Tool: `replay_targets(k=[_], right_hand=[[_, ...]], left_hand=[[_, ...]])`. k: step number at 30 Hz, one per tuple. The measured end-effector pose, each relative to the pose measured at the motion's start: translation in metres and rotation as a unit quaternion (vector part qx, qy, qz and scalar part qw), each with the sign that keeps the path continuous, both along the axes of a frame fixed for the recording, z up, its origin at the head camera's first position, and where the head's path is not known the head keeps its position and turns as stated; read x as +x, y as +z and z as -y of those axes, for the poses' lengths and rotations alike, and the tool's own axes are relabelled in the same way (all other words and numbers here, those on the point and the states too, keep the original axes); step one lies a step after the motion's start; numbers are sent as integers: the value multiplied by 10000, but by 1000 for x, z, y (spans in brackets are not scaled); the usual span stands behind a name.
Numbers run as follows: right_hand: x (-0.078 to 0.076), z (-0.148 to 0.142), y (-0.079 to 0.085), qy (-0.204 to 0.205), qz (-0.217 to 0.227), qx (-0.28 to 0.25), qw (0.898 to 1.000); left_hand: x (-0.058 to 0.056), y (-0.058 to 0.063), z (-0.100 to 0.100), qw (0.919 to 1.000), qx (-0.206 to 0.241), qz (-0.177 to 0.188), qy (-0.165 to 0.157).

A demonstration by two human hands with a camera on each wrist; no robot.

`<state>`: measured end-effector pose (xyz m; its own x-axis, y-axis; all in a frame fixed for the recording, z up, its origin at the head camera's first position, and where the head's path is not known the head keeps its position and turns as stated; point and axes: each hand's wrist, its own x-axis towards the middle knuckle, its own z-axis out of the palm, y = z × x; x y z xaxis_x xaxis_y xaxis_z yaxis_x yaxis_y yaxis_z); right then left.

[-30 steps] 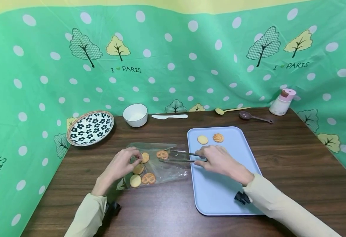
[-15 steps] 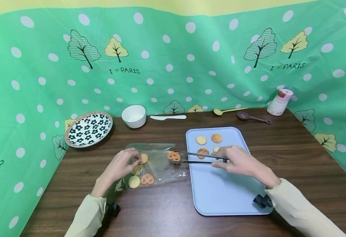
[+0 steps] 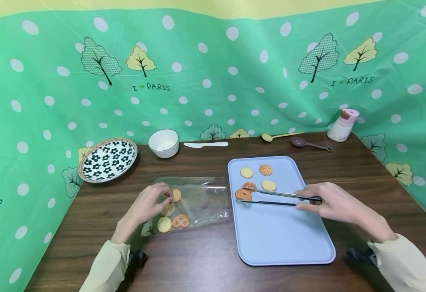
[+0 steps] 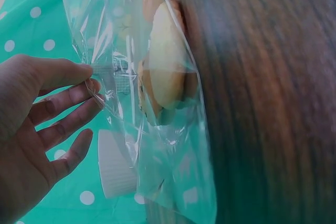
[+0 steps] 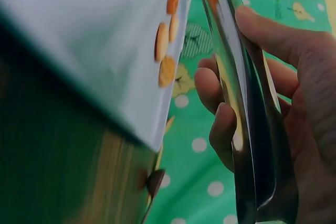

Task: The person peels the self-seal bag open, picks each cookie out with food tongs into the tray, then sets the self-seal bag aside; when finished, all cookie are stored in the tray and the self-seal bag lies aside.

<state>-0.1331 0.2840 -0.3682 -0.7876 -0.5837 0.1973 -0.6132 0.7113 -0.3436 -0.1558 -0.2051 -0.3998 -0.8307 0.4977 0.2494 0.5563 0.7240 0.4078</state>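
Observation:
My left hand pinches the top layer of a clear plastic bag between thumb and fingers, as the left wrist view also shows. Inside the bag lie a pretzel-shaped cookie and several round cookies. My right hand grips metal tongs, whose tips hold another pretzel-shaped cookie over the left side of the blue tray. Just behind it on the tray sits a pretzel-shaped cookie, with two plain round cookies and a swirled cookie nearby.
Along the back of the table stand a flower-patterned plate, a white bowl, a white knife, a yellow spoon, a brown spoon and a pink-capped bottle. A green dotted cloth hangs behind.
My right hand has moved right with the tongs, bringing the pretzel-shaped cookie out of the bag and over the tray. My left hand has stayed at the bag.

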Motion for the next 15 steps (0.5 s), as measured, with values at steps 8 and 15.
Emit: replay_targets(k=[8,15], right_hand=[[6,-15,-9,136,143,236,9995],[4,-17,-13,-56,536,249,9982]], left_hand=[[0,0,1,10000,-7,-21,7],[0,0,0,10000,-4,-77,31]])
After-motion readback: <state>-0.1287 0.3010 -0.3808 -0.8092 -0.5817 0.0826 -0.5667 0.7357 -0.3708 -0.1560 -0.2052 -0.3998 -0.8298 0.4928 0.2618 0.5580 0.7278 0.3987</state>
